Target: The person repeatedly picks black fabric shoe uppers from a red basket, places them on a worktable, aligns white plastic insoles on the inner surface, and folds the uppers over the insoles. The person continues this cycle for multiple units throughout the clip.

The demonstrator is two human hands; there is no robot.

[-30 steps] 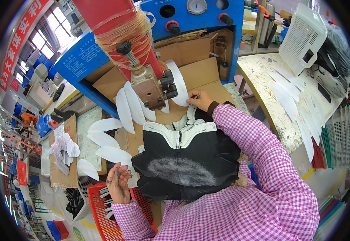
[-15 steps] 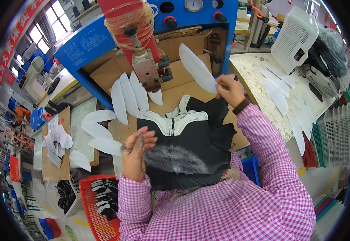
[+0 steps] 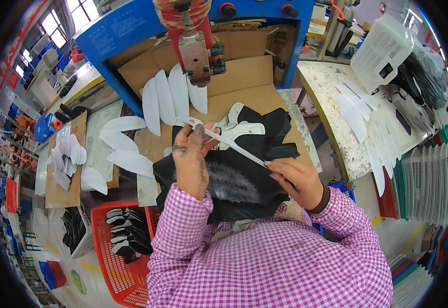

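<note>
A thin white leaf-shaped piece [image 3: 239, 149] is stretched almost edge-on between my two hands. My left hand [image 3: 191, 160] closes thumb and fingers around its left end. At its right end, the fingers of my right hand [image 3: 300, 180] pinch the tip. Beneath lie stacked black fabric shoe-upper pieces [image 3: 229, 187] with white, stitched-looking trim [image 3: 248, 128] at the far edge. The top one has a greyish, rubbed-looking patch. My left hand hides part of its left side and trim.
A red press arm with a metal head [image 3: 195, 59] hangs beyond the pieces, before a blue machine [image 3: 116, 38]. More white leaf-shaped pieces [image 3: 126, 161] lie left and on the right table [image 3: 331, 149]. A red basket [image 3: 126, 280] of black-and-white parts stands lower left.
My right hand has come down and nearer with the white piece, turning it edge-on. My left hand, open before, has moved up and right and closed on the piece's other end.
</note>
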